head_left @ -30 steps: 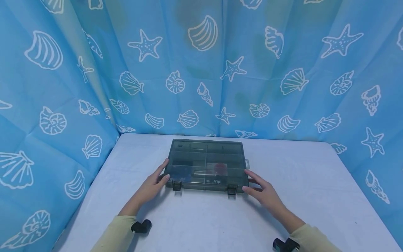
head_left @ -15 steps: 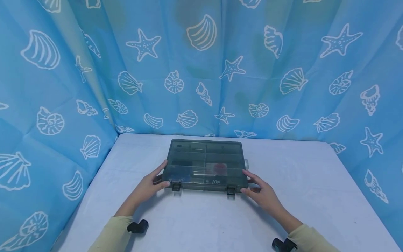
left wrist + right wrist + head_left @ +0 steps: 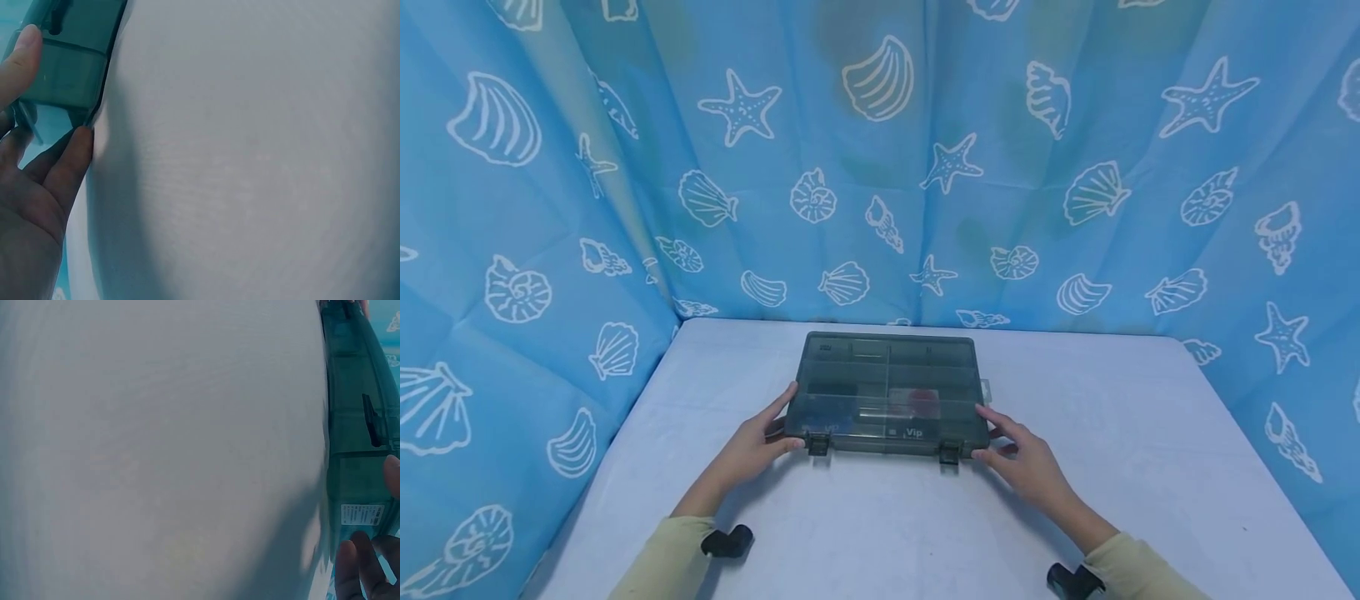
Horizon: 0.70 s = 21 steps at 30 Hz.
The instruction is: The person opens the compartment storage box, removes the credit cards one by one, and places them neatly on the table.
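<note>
A dark translucent plastic compartment box (image 3: 850,379) with its lid closed lies on the white table in the head view. Two latches (image 3: 950,452) stick out along its front edge. Through the lid a red round patch (image 3: 923,402) and pale "Vip" lettering show faintly. My left hand (image 3: 752,446) grips the left side near the front corner, thumb at the front edge and fingers along the side. On the opposite corner my right hand (image 3: 1028,468) holds the box the same way. The right wrist view shows a white printed label (image 3: 362,514) near that hand's fingers.
A white cloth covers the table (image 3: 880,525). Behind and at both sides hangs a blue curtain (image 3: 880,167) with white shell and starfish prints. Black wrist devices (image 3: 727,542) sit on both sleeves.
My left thumb has slid down from the lid's corner to the front edge of the box. The box and my right hand stay nearly as they were; the head view shifts slightly.
</note>
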Each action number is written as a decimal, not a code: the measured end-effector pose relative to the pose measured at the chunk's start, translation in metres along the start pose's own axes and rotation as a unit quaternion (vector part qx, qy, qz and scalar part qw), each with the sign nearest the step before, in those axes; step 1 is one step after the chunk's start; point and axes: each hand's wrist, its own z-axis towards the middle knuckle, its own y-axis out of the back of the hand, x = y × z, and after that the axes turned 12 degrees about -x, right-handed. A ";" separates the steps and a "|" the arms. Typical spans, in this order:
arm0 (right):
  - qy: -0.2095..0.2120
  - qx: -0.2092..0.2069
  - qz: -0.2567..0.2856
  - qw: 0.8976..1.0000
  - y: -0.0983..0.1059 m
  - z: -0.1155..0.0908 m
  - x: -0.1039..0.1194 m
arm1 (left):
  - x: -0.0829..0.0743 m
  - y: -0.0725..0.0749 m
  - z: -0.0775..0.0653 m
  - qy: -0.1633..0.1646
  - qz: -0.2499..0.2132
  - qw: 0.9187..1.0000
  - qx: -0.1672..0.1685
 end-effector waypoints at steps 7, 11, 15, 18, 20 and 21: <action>0.004 -0.010 -0.037 0.999 0.005 0.001 0.003 | -0.001 0.000 -0.001 0.009 -0.005 1.000 -0.004; -0.001 -0.006 -0.042 0.999 0.007 0.001 0.006 | -0.001 0.000 -0.001 0.009 -0.007 1.000 -0.006; -0.004 -0.004 -0.051 0.999 0.009 0.001 0.009 | 0.000 0.000 -0.002 0.002 -0.007 1.000 -0.012; -0.008 -0.002 -0.062 0.998 0.011 0.001 0.012 | -0.001 0.001 -0.003 -0.001 -0.015 1.000 -0.014; -0.009 -0.001 -0.069 0.998 0.013 0.000 0.014 | -0.002 0.001 -0.004 -0.004 -0.019 1.000 -0.014; -0.007 -0.001 -0.072 0.997 0.014 0.000 0.015 | -0.003 0.001 -0.005 -0.002 -0.021 1.000 -0.015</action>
